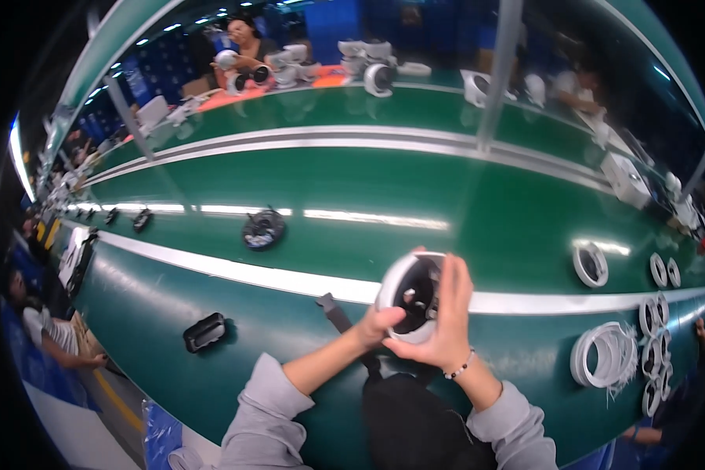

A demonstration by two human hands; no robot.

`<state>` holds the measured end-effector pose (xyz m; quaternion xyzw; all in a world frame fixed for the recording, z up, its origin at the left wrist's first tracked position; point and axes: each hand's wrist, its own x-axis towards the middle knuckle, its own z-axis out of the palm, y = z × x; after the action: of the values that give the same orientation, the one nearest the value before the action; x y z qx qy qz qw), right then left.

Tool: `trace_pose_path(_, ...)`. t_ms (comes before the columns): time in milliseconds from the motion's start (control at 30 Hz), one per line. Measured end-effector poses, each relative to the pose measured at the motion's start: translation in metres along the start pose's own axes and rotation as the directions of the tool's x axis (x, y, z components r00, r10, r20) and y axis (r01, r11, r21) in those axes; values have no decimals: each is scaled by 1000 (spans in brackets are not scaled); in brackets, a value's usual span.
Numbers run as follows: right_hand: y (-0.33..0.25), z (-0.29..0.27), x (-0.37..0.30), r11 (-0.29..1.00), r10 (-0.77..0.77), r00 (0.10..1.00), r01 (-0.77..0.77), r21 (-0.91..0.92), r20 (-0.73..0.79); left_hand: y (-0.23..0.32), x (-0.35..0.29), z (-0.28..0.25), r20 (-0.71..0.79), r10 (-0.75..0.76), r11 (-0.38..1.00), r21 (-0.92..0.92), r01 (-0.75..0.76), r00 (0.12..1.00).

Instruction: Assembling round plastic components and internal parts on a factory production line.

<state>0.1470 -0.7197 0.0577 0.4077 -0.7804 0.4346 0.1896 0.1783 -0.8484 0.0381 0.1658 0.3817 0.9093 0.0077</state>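
A rounded white housing with a dark hollow inside is held up in front of me, over the table's far edge. My left hand grips its lower left side, the thumb at the rim of the opening. Around its right side wraps my right hand, fingers stretched up along the shell and a beaded bracelet at the wrist. Some small parts show inside the hollow, too blurred to name. A black strap with a buckle lies on the table just left of my left hand.
To the left on the green table rests a black oval part. The green belt beyond carries a black round assembly and a white ring. Stacked white rings stand at right. Other people sit across and at both sides.
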Motion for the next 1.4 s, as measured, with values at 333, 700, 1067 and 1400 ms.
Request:
trace_pose_path(333,7,18,3,993,-86,995,82,-83,-41,6,-5,-1,-101,136,976,185,-115,986)
trace_pose_path(700,43,14,6,423,643,765,-386,820,29,27,0,19,-134,491,448,886,-117,861)
trace_pose_path(1067,34,-5,11,714,477,857,-251,654,-192,31,-6,14,3,481,221,967,-125,877)
trace_pose_path(1400,27,4,13,14,838,536,-208,978,102,-10,-20,13,72,452,341,907,-246,889)
